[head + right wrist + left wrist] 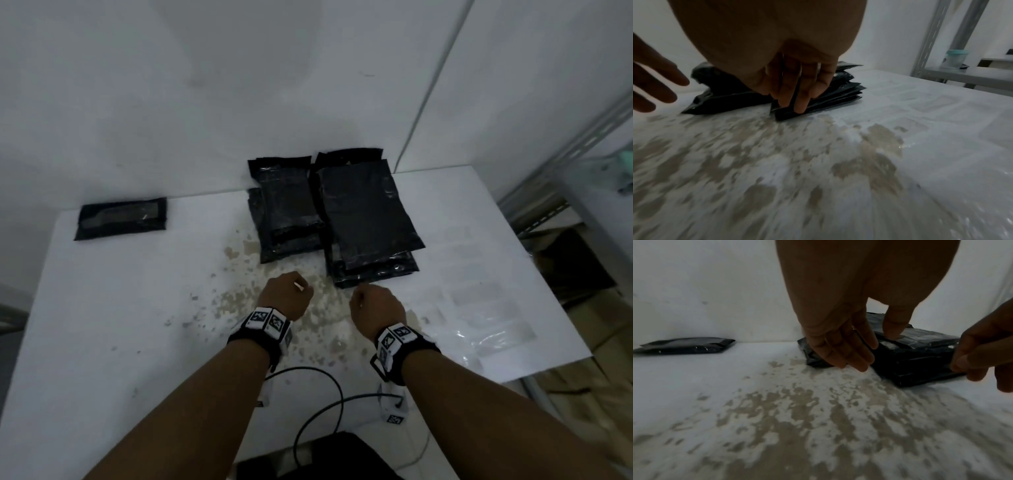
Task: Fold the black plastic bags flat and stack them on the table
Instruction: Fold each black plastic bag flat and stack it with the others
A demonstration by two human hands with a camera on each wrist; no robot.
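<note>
Both hands sit low over the white table [102,308], just in front of two piles of black plastic bags. The left hand [287,294] hangs w/ fingers loose and straight, tips down near the front edge of the left pile [287,212]; it holds nothing, and whether the tips actually touch the plastic is hard to tell from the left wrist view. The right hand [375,306] has its fingers [797,95] down against the front edge of the right pile [366,219], pressing on or pinching the lower layers; the blur leaves that unclear, so I can't call its grip either way. One more folded bag [121,217] lies alone, well apart, at the table's far left by the wall. Right pile is the taller one, several layers, top bag skewed vs the ones under it. Risks from here, as I judge it: slick plastic on slick plastic, so tugging a bottom layer could slide the whole pile fwd or fan it out; a one-sided pull would skew it more. The worn, patchy tabletop probably grips unevenly, so a dragged bag may snag and unfold. Clear plastic sheeting [489,329] at the right could get swept along too.
</note>
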